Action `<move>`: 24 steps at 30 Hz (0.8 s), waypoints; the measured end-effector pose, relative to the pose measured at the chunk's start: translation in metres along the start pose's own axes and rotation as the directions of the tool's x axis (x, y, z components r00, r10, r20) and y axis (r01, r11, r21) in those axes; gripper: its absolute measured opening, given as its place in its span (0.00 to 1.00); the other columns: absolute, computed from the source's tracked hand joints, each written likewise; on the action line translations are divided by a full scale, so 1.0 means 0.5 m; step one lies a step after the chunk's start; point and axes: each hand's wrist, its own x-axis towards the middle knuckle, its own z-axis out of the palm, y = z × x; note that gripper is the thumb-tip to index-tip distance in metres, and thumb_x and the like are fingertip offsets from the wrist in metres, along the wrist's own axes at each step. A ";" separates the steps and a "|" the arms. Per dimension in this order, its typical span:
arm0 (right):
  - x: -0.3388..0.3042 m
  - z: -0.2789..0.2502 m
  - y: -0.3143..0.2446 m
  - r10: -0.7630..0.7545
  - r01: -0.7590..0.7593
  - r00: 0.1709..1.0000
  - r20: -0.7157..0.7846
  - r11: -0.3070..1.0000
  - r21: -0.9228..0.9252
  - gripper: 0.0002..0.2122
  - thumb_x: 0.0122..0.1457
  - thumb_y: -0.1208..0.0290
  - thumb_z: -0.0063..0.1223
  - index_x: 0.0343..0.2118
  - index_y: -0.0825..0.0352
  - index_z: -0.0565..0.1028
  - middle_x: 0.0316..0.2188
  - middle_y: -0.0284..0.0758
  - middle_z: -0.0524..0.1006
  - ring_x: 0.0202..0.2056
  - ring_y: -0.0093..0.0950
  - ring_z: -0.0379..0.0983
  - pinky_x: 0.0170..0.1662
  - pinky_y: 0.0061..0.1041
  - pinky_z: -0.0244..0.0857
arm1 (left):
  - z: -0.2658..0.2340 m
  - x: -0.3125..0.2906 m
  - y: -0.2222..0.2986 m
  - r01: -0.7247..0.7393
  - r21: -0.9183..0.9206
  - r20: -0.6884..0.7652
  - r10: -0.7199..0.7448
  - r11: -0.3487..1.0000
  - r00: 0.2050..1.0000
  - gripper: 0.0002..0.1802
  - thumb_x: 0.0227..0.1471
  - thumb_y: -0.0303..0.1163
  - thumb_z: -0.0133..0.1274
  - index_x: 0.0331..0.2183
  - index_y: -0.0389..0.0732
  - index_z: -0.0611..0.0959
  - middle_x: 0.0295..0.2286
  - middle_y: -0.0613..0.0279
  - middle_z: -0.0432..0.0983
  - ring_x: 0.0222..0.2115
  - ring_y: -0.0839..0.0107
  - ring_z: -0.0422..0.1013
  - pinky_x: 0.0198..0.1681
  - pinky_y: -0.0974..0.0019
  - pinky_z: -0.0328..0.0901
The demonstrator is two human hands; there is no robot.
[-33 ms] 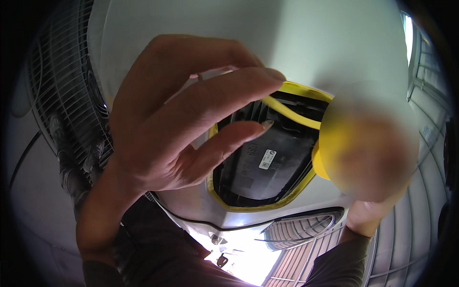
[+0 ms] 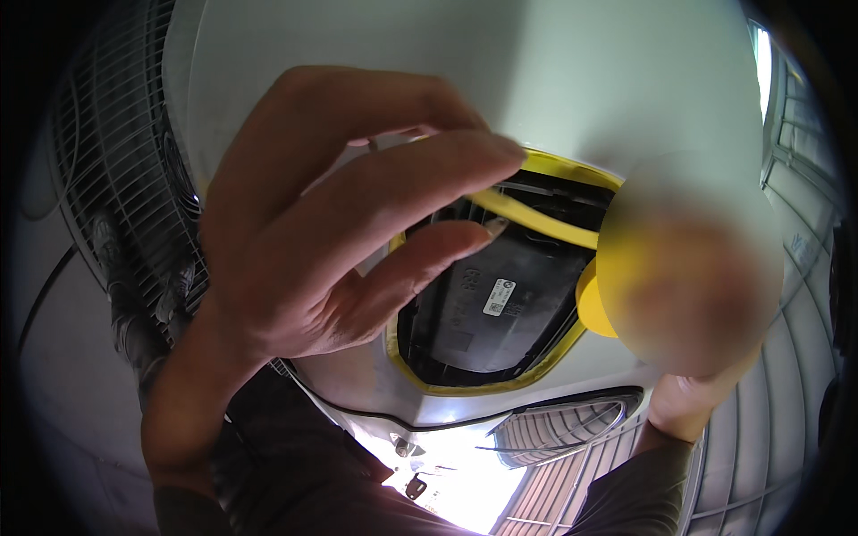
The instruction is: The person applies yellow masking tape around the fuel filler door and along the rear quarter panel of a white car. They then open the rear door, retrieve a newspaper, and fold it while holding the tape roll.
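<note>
Reaching across the left and middle of the frame with the left hand (image 2: 313,210), back of it toward the upper left, fingers bent and thumb set clearly apart from the index finger. Passing from behind that index finger toward the right, a slim yellow strip (image 2: 545,221), slanting slightly downward past the thumb tip; hard to make out whether pinched among the hidden fingers. Ending in a heavily blurred patch right of centre, over the right hand (image 2: 693,304), so impossible to say how those fingers are set. Peeking out at the left edge of the blur, a rounded yellow piece (image 2: 597,308); contact with the right hand likewise unclear. Lying beneath the strip, near the centre, a black ribbed part (image 2: 447,335) with a small white label (image 2: 500,297), framed all around by a yellow border (image 2: 572,170). Spreading above and around the border, a smooth pale panel (image 2: 617,80). Standing at the upper left, a wire grille (image 2: 125,80); curving down the right side, a pale wall with bars (image 2: 742,429). Coming in at the bottom right, a dark sleeve (image 2: 635,491), with a glaring white patch left of it.
</note>
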 end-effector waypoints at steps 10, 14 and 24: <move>0.023 0.000 -0.013 -0.227 0.412 0.866 0.446 0.830 -0.377 0.27 0.47 0.75 0.77 0.52 0.67 0.79 0.53 0.38 0.79 0.49 0.33 0.78 0.57 0.35 0.72 | -0.047 -0.010 0.022 0.012 0.022 0.142 -0.015 1.000 0.990 0.09 0.48 0.28 0.69 0.36 0.44 0.91 0.33 0.63 0.81 0.31 0.74 0.73 0.31 0.69 0.65; 0.028 0.010 -0.009 -0.245 0.444 0.858 0.452 0.796 -0.411 0.20 0.47 0.77 0.76 0.45 0.64 0.83 0.51 0.38 0.78 0.48 0.35 0.79 0.57 0.39 0.74 | -0.054 -0.009 0.003 0.030 -0.029 0.220 -0.023 0.999 0.975 0.10 0.48 0.30 0.69 0.36 0.44 0.91 0.34 0.63 0.82 0.32 0.74 0.73 0.33 0.66 0.64; 0.048 0.034 -0.017 -0.452 0.586 0.810 0.374 0.640 -0.496 0.09 0.51 0.72 0.74 0.36 0.59 0.86 0.39 0.34 0.78 0.30 0.18 0.76 0.28 0.18 0.74 | -0.036 0.002 0.034 0.090 0.019 0.155 -0.092 0.996 0.984 0.17 0.49 0.28 0.68 0.43 0.44 0.89 0.36 0.60 0.82 0.36 0.69 0.78 0.34 0.65 0.72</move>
